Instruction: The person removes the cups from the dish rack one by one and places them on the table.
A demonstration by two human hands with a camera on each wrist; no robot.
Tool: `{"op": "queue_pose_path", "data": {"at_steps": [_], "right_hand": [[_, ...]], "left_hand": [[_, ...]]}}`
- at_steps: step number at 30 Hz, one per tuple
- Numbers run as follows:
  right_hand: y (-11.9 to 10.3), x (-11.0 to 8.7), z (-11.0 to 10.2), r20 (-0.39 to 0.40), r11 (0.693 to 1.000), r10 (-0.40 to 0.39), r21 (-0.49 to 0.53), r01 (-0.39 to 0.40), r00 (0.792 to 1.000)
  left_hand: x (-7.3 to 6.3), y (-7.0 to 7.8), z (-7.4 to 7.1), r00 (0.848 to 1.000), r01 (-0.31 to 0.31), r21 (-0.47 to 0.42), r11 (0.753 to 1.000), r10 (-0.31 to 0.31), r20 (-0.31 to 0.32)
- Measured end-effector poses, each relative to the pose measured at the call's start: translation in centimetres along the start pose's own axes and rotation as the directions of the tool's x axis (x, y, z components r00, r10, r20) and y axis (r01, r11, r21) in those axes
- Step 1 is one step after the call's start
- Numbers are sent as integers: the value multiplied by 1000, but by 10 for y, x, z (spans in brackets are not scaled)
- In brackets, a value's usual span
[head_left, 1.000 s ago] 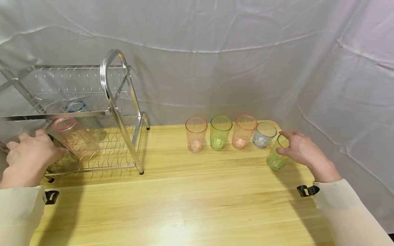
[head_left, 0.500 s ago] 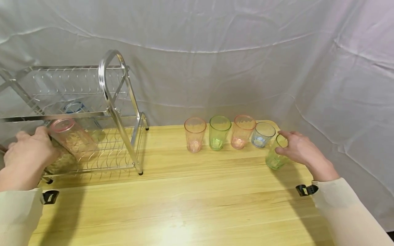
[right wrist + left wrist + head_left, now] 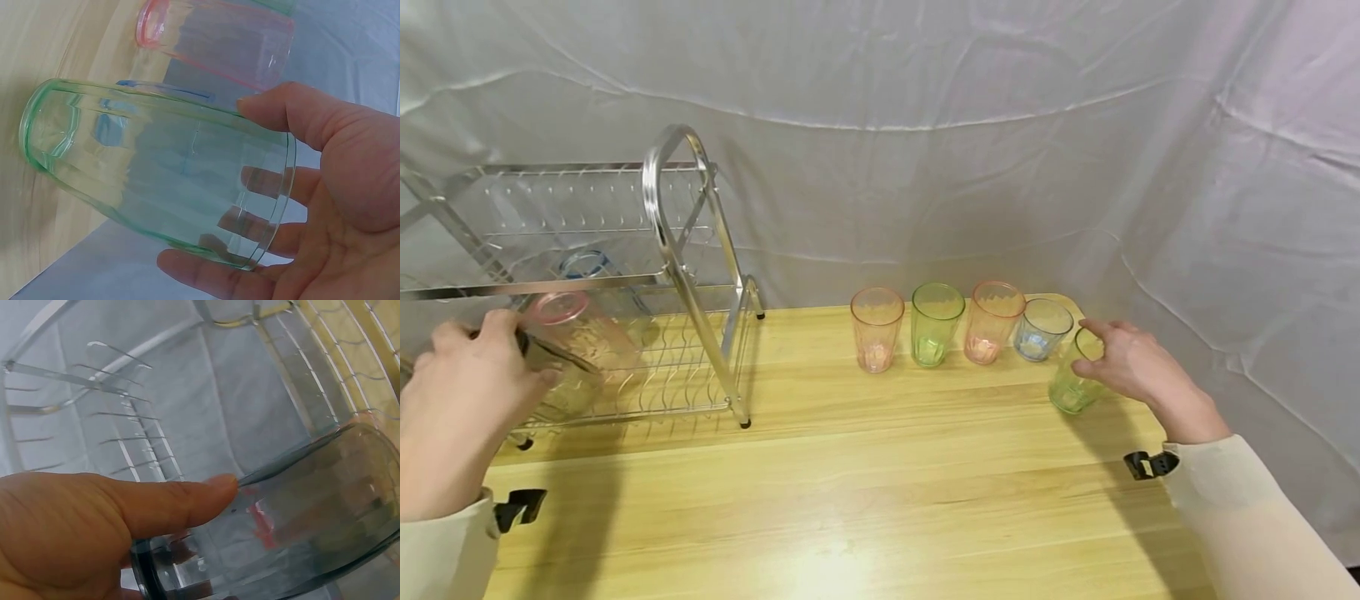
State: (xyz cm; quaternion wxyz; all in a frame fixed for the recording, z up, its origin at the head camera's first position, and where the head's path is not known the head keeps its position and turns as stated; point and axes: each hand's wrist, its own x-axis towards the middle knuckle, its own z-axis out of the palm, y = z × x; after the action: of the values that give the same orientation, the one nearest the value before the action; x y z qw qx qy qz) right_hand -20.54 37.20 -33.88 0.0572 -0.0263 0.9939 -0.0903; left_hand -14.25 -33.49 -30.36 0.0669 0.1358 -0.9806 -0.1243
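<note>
At the left, my left hand (image 3: 471,392) grips a smoky grey drinking glass (image 3: 568,387) at the front of the dish rack's lower tier. In the left wrist view the thumb lies along the side of this grey glass (image 3: 312,515), and its thick dark end is by the palm. Far right, my right hand (image 3: 1131,371) holds a green glass (image 3: 1067,387) by its upper part, thumb on one side and fingers on the other. This green glass (image 3: 169,162) is upright, its base at the wooden table.
The two-tier metal dish rack (image 3: 707,333) holds a pink glass (image 3: 591,337) and a blue-rimmed glass (image 3: 586,265). Along the table's back edge stand a pink glass (image 3: 877,329), a green glass (image 3: 936,325), another pink glass (image 3: 992,325) and a short blue glass (image 3: 1042,332). Grey cloth (image 3: 880,192) hangs behind.
My left hand has drawn the grey glass slightly to the right and its wrist has come nearer to me. The right hand and its green glass have stayed in place.
</note>
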Motion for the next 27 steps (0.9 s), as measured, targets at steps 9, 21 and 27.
{"op": "queue_pose_path", "data": {"at_steps": [9,21,27], "right_hand": [[-2,-1,-2,7,1000,0,-12,0,1000],[-14,-7,-2,-126,999,-42,24,45,991],[-29,-11,0,-275,992,-85,67,107,958]], "left_hand": [[-17,21,-10,997,-55,-26,998,56,47],[-30,27,-13,986,-96,-47,994,101,133],[-43,34,-16,962,-176,-70,982,187,201]]}}
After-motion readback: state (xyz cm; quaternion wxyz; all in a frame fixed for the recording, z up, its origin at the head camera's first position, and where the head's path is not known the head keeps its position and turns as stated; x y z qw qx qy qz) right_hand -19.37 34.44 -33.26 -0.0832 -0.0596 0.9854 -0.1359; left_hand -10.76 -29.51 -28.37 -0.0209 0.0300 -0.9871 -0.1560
